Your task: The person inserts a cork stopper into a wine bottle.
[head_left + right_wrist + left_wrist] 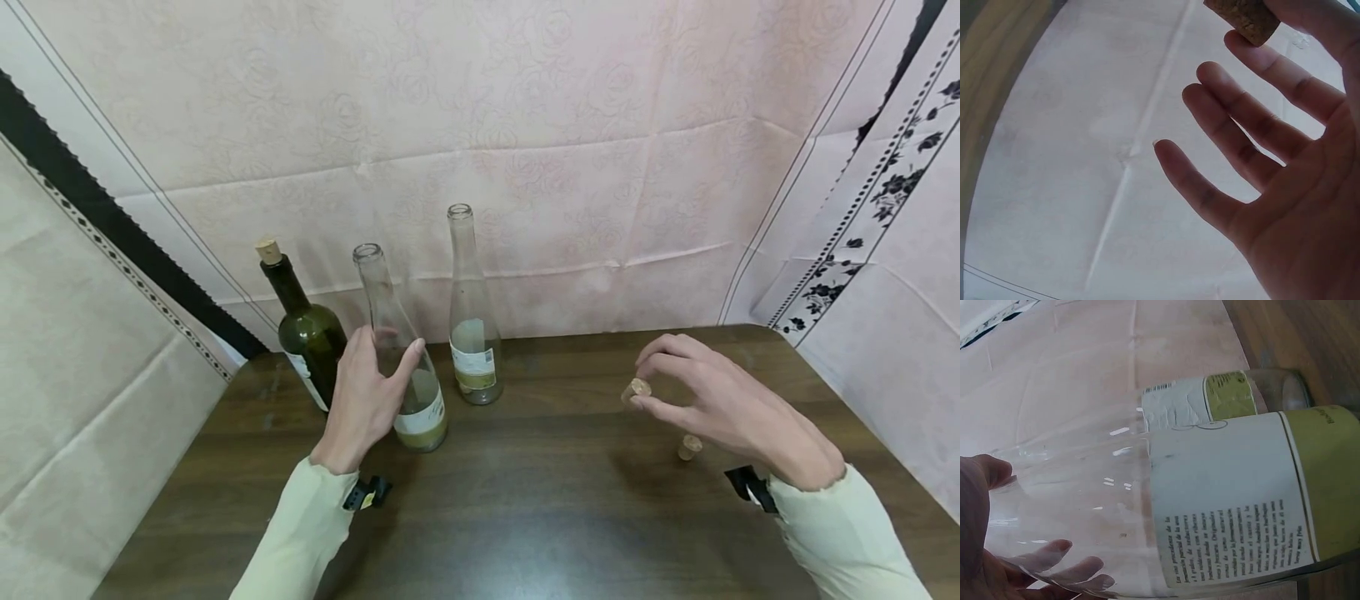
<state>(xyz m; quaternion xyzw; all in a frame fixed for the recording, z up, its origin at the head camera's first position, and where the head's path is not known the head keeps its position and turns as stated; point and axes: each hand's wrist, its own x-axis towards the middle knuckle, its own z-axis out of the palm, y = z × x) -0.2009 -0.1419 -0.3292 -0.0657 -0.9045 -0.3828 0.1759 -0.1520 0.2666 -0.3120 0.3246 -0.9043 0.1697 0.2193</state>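
Observation:
My left hand (pixel 367 396) is around the body of a clear glass bottle (pixel 425 408) that stands uncorked on the table. In the left wrist view the thumb lies on one side of this bottle (pixel 1229 494), and the other fingers (pixel 1085 569) curl round it, seen through the glass. On the right, above the table, my right hand (pixel 708 400) pinches a cork (pixel 639 387) between thumb and index finger. The right wrist view shows that cork (pixel 1244 19) at the fingertips, with the other fingers spread apart. A second cork (pixel 690 447) stands on the table below the right hand.
A dark green bottle (pixel 318 337) with a cork (pixel 268 251) in its neck stands left of the left hand. Another uncorked clear bottle (pixel 476 362) stands behind and to the right. Pale cloth (pixel 555 208) hangs behind the brown wooden table (pixel 540 483) and at both sides.

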